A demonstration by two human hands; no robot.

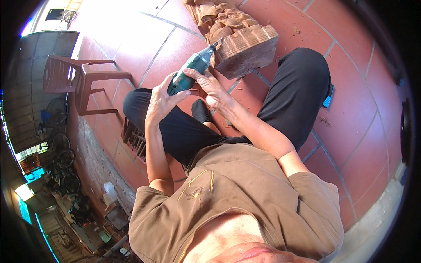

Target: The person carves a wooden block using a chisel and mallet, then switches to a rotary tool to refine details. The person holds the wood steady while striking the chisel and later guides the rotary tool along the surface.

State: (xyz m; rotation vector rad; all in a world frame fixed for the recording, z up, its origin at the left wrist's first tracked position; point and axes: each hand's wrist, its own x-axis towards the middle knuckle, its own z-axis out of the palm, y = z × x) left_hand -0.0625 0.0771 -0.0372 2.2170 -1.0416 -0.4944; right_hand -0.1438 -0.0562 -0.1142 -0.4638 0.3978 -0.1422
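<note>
A green handheld rotary tool (pixel 193 69) is held up in front of me, its dark nose and bit pointing away and to the right. My left hand (pixel 161 100) wraps the rear of its body. My right hand (pixel 207 86) grips the same body from the right side, thumb laid along the top. Just beyond the bit lies a carved wooden sculpture (pixel 228 23), on its side on the floor, with its blocky base (pixel 250 51) toward me. In this view the bit's tip overlaps the base edge; I cannot tell if it touches.
A brown plastic chair (pixel 81 81) stands at the left. Several dark, rod-like pieces (pixel 135 139) lie beside my left leg. A blue object (pixel 328 98) sits by my right knee. Wood chips (pixel 324 121) are scattered over the red tiles. Bicycles (pixel 65 158) and clutter line the far left.
</note>
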